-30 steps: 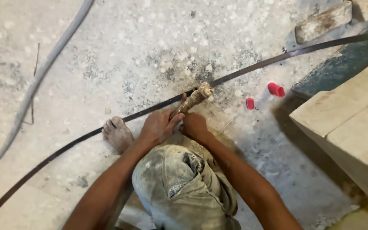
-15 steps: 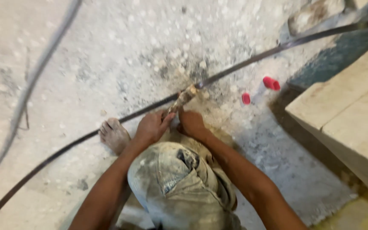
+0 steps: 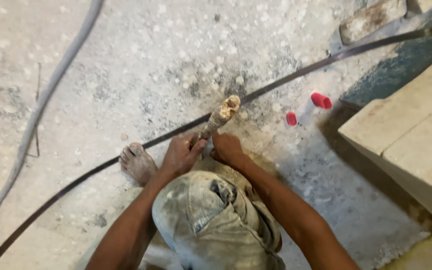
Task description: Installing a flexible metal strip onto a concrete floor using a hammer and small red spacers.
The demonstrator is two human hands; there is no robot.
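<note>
Both hands grip a plaster-caked wooden handle that slants toward one o'clock over the dusty floor. The left hand wraps its lower end; the right hand clasps just beside, crossing a dark metal strip.

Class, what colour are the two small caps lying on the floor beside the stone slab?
The two small caps are red, plain with no pattern; seen clearly in the head view.

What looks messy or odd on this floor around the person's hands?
White dust and crumbs litter the floor, thickest beside the crusted tool that the left hand grips. The right hand rests beside it. A bare foot sits against the dark metal strip.
</note>
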